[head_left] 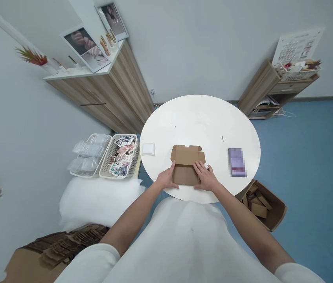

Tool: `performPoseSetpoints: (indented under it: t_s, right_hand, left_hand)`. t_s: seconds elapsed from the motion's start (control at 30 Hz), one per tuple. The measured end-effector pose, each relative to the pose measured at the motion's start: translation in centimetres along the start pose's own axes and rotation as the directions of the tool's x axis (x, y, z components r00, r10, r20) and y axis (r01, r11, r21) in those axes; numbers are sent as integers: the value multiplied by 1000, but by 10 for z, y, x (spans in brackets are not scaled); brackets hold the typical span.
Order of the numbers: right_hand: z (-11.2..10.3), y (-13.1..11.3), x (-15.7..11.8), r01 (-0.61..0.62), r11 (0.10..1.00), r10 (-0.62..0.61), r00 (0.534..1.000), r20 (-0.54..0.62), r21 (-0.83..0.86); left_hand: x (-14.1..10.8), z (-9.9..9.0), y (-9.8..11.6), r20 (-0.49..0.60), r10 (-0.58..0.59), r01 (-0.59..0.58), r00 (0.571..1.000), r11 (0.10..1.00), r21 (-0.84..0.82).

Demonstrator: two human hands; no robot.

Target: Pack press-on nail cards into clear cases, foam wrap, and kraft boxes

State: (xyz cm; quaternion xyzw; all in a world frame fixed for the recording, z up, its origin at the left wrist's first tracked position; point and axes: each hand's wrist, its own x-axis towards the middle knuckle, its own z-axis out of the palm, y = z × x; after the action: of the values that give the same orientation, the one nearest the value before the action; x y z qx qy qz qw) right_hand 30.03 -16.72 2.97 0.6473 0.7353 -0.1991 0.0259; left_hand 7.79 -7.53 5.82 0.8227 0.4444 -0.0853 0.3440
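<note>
A brown cardboard mailer box [186,175] lies on the white table in front of me. Its lid stands up and back, with the side flaps sticking out. My left hand [167,177] holds the box's left side, fingers along the wall and thumb at the front edge. On the opposite side, my right hand [206,177] grips the right wall, its fingers reaching over the edge and thumb at the front. The box's inside looks bare. Left of the box rests a small white packet [148,149]. To the right lies a stack of purple cards [236,162], partly blurred.
White baskets beside the table hold clear plastic packs [91,150] and press-on nail sets [122,157]. Below them are white foam sheets [95,200] and flat cardboard [45,255]. A carton [276,214] with folded boxes stands at the right. Wooden cabinets [127,86] stand behind.
</note>
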Motion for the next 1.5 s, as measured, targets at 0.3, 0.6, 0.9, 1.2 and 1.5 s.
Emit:
performPoseSetpoints:
  t_s: [0.3, 0.6, 0.9, 1.2, 1.5]
  right_hand:
    - [-5, -1, -16, -157, 985, 163, 983, -85, 73]
    - [38, 26, -72, -363, 441, 601, 798, 30, 821]
    - [4, 15, -44, -405, 411, 573, 812, 114, 817]
    - [4, 11, -14, -613, 594, 683, 727, 77, 521]
    - [4, 5, -12, -691, 629, 702, 702, 120, 357]
  left_hand:
    - [18, 2, -1, 48, -12, 13, 999, 1000, -11]
    - [27, 8, 6, 39, 25, -21, 999, 994, -103]
    - [28, 16, 8, 12, 56, -54, 998, 991, -126]
    - [26, 18, 10, 68, 21, -11, 997, 989, -145]
    - [28, 22, 12, 51, 72, -68, 996, 995, -78]
